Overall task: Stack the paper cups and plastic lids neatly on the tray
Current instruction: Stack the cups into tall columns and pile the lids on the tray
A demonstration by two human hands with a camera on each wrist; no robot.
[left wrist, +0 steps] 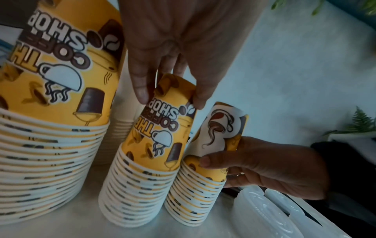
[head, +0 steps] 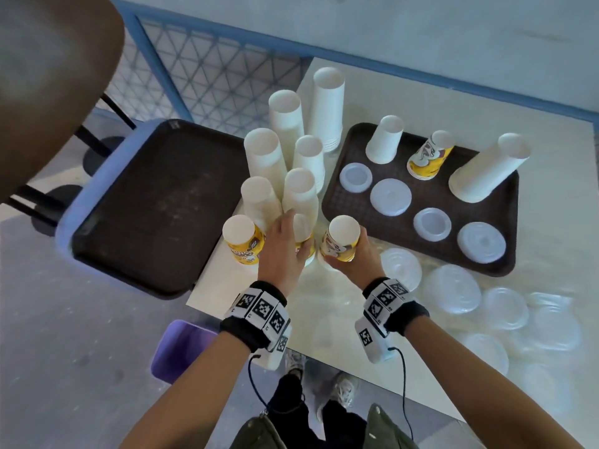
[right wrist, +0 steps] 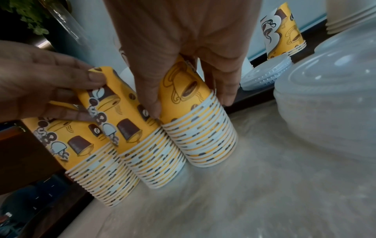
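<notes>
At the centre of the head view, the left hand [head: 281, 244] is pinching the top of the middle stack of yellow printed cups [left wrist: 142, 169] while the right hand [head: 355, 257] is wrapping around the right yellow stack [head: 340, 239], both standing upside down on the white table [head: 324, 319]. The brown tray [head: 505, 254] is sitting to the upper right, holding cups and lids [head: 390, 197].

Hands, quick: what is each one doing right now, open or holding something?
Left hand: fingers pinch the middle stack of yellow cups.
Right hand: grips the right stack of yellow cups.
</notes>
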